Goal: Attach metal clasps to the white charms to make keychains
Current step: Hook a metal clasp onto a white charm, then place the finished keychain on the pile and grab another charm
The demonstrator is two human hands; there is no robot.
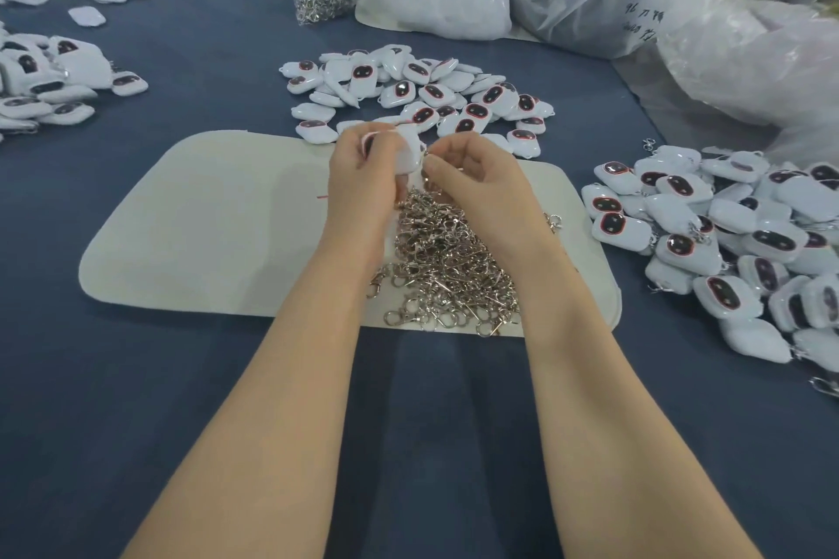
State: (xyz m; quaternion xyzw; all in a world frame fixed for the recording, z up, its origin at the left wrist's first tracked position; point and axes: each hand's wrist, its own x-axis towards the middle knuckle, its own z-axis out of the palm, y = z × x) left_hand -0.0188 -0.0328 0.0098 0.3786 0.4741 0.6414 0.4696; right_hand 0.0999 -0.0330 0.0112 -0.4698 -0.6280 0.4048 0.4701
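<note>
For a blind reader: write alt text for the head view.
Left hand holds a white charm; right hand pinches a clasp against it, above a heap of clasps on a pale mat. Charm piles lie around.

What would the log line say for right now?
step: attaching clasp | left hand: holds white charm | right hand: pinches metal clasp at charm | clasp pile: on mat

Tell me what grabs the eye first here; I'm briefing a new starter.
The left hand and right hand meet mid-frame, working on one white charm. Beneath them a heap of metal clasps glitters on a pale mat, with a charm pile beyond and another at right.
</note>
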